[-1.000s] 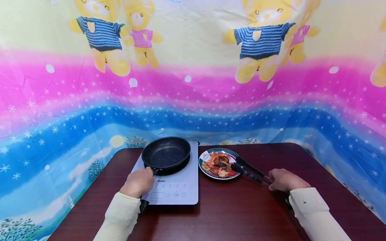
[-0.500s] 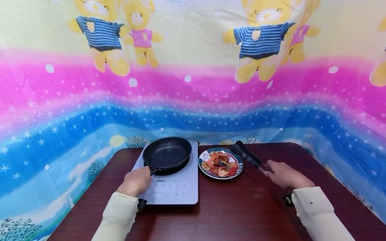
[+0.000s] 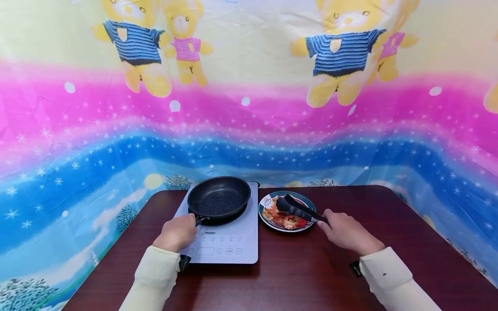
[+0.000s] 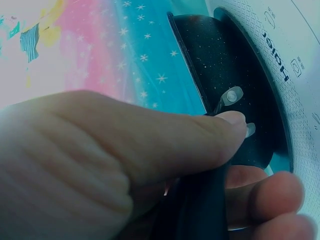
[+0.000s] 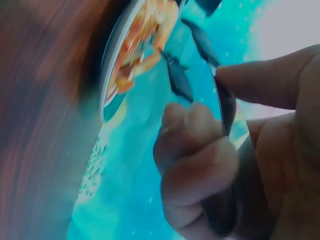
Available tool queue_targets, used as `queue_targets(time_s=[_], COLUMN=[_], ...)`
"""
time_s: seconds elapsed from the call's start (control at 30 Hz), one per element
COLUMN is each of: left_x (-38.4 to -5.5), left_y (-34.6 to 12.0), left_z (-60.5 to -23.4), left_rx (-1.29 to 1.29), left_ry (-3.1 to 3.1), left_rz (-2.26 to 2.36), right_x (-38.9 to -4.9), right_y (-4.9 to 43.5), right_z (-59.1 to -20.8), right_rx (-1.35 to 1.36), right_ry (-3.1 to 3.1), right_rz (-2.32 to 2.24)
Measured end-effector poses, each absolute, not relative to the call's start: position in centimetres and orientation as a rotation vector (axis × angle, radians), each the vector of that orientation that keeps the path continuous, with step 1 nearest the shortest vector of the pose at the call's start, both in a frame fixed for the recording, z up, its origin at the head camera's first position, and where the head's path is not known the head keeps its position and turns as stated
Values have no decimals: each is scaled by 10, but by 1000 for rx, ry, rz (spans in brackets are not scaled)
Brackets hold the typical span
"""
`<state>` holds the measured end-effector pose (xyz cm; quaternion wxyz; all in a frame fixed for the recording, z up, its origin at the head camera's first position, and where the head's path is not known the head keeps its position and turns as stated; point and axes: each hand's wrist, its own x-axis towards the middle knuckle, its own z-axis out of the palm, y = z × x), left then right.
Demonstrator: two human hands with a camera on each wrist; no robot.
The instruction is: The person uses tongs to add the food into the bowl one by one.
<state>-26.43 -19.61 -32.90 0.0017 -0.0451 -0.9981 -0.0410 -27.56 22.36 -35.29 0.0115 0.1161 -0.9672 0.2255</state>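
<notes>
My left hand [image 3: 176, 233] grips the handle of a black frying pan [image 3: 219, 196], thumb along the top in the left wrist view. Nothing lies in the pan, which stands over the left-hand hob. In my right hand [image 3: 346, 231] are black-tipped kitchen tongs [image 3: 299, 210], thumb on one arm and curled fingers on the other. Their tips hang over a plate [image 3: 307, 198] with a green rim, slightly apart and overlapping the food in the head view. Orange-red cooked food [image 3: 292, 222] is heaped on that plate; the right wrist view shows the food [image 5: 145, 40] blurred.
A white Haier induction hob [image 3: 249, 242] sits left of the plate on a dark red-brown table [image 3: 303, 268]. Behind the table hangs a cloth [image 3: 249, 121] printed with bears and snowflakes. Both wrists wear black straps.
The tongs lifted off the food to the plate's back right edge, then came back left over it with my right hand. The frying pan shifted slightly right, still held.
</notes>
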Motion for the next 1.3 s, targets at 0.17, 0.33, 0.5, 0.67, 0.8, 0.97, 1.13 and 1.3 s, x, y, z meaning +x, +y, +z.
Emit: queue_targets(time_s=[0.17, 0.33, 0.5, 0.67, 0.8, 0.97, 1.13, 1.3], left_x=[-264, -263, -264, -264, -264, -263, -263, -264], left_y=[-195, -195, -194, -193, -192, -191, -191, -190], left_z=[-329, -328, -330, -331, -330, -329, -330, -331], left_rx=[-145, -145, -153, -157, -150, -143, -145, -149], left_ry=[-3128, -3124, -3117, -3111, -3115, -3116, -3118, -3120], left_rz=[-138, -141, -138, -123, -103, -100, -110, -115], right_x=[-268, -265, -266, -266, -265, -263, -263, -264], right_y=[202, 181, 162, 146, 138, 134, 132, 130], right_z=[-350, -349, -350, -352, -354, -357, -359, -361], right_rx=[283, 209, 137, 99, 123, 166, 196, 235], right_ry=[-3029, -3053, -3054, -3034, -2993, -2954, -2962, -2961], right_rz=[675, 634, 608, 542, 408, 315, 339, 402])
